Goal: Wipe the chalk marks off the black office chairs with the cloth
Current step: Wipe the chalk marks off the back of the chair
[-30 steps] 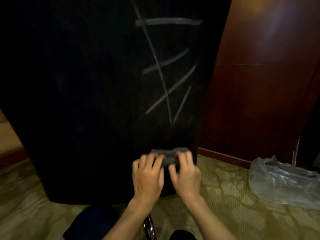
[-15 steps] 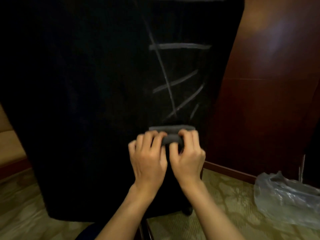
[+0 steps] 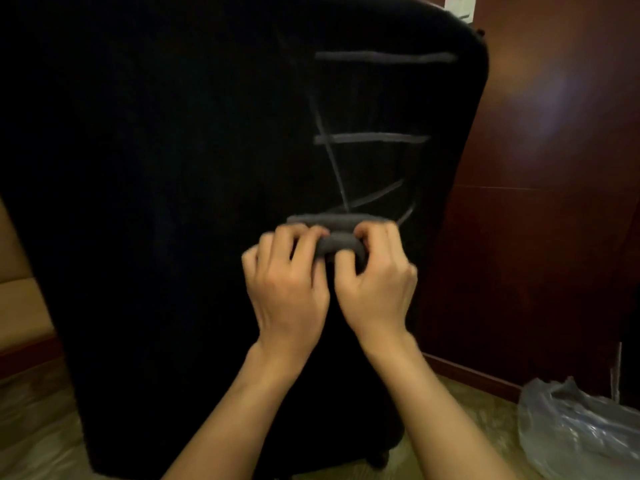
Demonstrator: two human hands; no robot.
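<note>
Nearest the viewer, two forearms reach forward and the left hand [image 3: 287,278] and right hand [image 3: 375,278] sit side by side, thumbs almost touching. Each grip is narrow: the fingers of both hands curl over a dark grey cloth [image 3: 341,237], rolled or folded into a thick pad, and press it against the back of a black chair [image 3: 173,202]. The pad's upper edge lies just below the lowest of the chalk marks [image 3: 374,138], so the cloth sits at the bottom of the marked patch.

Beyond the hands, the marks run up the right half of the chair back: two broad horizontal bars, a long slanted stroke crossing the lower bar, and shorter diagonals just above the cloth. All read as pale and intact.

Step in hand, as judged: an early wiping pass, with most chalk not yet removed. The next move probably calls for firm, even pressure from both hands as the pad travels upward over the strokes, with the chair kept from rolling or swivelling away.

Farther off, a clear plastic bag [image 3: 581,431] lies on the patterned carpet [image 3: 34,427] before a dark wooden wall [image 3: 554,202].
</note>
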